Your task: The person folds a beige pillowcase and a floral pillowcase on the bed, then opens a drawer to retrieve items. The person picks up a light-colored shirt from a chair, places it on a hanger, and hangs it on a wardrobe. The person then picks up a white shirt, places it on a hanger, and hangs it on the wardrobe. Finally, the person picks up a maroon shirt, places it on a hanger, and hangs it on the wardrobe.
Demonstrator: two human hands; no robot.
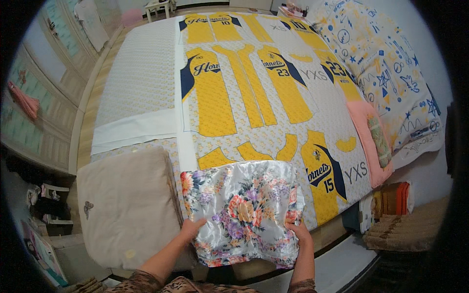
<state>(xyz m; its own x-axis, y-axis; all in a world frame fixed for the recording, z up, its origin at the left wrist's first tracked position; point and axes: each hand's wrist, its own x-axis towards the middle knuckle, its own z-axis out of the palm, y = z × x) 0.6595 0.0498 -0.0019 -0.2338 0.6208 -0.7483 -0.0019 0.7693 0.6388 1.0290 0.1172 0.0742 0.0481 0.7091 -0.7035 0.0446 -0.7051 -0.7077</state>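
A shiny floral satin cloth (244, 210), silvery white with orange, pink and purple flowers, is spread between my hands at the near edge of the bed. My left hand (193, 228) grips its left side, thumb on top and the other fingers out of sight beneath. On the opposite side, my right hand (298, 230) pinches the right edge. The cloth's far part lies over a large printed sheet (312, 107) with yellow and navy jersey pattern pieces. Left of the cloth sits a thick folded beige blanket (129, 205), close to my left hand.
A pink folded cloth (359, 122) and a rolled green patterned bundle (378, 139) lie at the bed's right edge. Beyond them leans a white pillow (381, 63) with blue doodles. Brown folded textiles (405, 229) are stacked at lower right. Cabinets (53, 93) line the left wall.
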